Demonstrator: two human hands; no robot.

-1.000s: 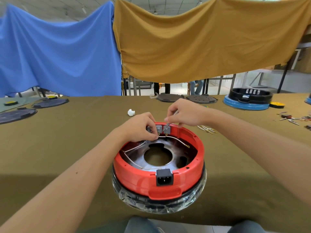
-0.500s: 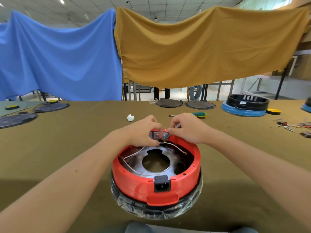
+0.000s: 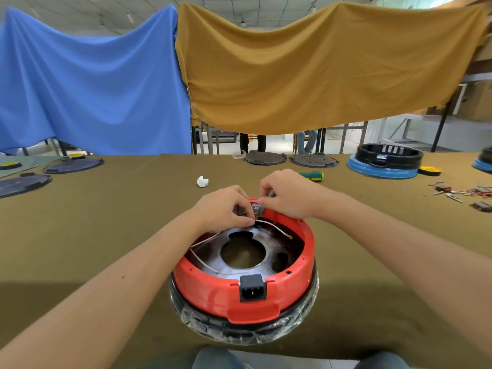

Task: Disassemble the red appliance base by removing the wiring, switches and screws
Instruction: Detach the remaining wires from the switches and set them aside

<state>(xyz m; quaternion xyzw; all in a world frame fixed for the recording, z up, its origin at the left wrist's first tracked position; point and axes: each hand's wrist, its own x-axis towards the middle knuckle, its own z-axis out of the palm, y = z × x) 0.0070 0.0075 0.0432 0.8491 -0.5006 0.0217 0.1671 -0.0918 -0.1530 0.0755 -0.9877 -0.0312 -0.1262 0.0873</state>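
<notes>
Red base (image 3: 213, 291) near the table's (image 3: 106, 235) front edge, midway along, open side up, power socket (image 3: 252, 287) facing front. Grey switches (image 3: 256, 208) at its far rim. Left hand (image 3: 222, 209) curled there, fingertips pinching a white wire (image 3: 274, 227) just beside the switches. Right hand (image 3: 286, 194) curled too, fingers closed on a switch top. More white wiring (image 3: 198, 258) along the base's left inside wall. Farther back: white scrap (image 3: 202, 181), screwdriver (image 3: 312, 176). Black-and-blue base (image 3: 386, 161) toward the far right corner; loose parts (image 3: 463, 194) at the right edge.

Olive-covered table (image 3: 106, 235), red base (image 3: 213, 291), white scrap (image 3: 202, 181), green screwdriver (image 3: 312, 176), loose wires (image 3: 463, 193)
</notes>
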